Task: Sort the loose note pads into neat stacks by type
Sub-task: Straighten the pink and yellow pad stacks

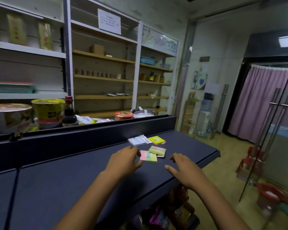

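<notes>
Several note pads lie on the dark blue counter. A pink-and-green pad lies flat, and my left hand touches its left edge with thumb and fingertips spread. A second pastel pad rests tilted on its far right corner. Behind them sit a white-and-blue pad and a yellow pad, with a white slip between them. My right hand hovers over the counter's front edge to the right of the pads, fingers apart, holding nothing.
A raised ledge runs along the counter's back with instant noodle cups, a dark sauce bottle and wrappers behind it. Shelves stand beyond. The counter ends at the right; glass doors and a red stool are beyond.
</notes>
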